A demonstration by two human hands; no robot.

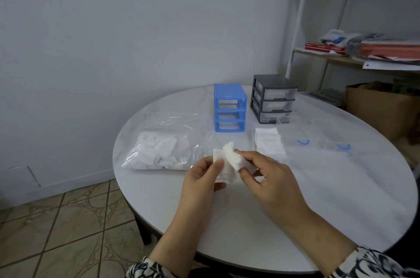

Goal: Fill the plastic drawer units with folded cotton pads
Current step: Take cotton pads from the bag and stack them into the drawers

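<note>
Folding looked to be the step in hand: both hands were clamped on one cotton pad (229, 164) above the near part of the surface (318, 209). The left hand (202, 177) pinched its left edge with the thumb on top, and the right hand (266, 173) gripped the right side, fingers curled round it, so that the pad buckled upward between them. Both forearms reached in from below, wrists close together. Next, by my judgement, the pad needed creasing flat and laying in the clear drawer (269, 143) just beyond, where folded pads (268, 141) already lay. More loose pads waited in the bag (161, 146) to the left. Behind stood the blue unit (229, 107), its slots empty, and the grey unit (272, 98), with two further drawers (318, 139) out to the right.
</note>
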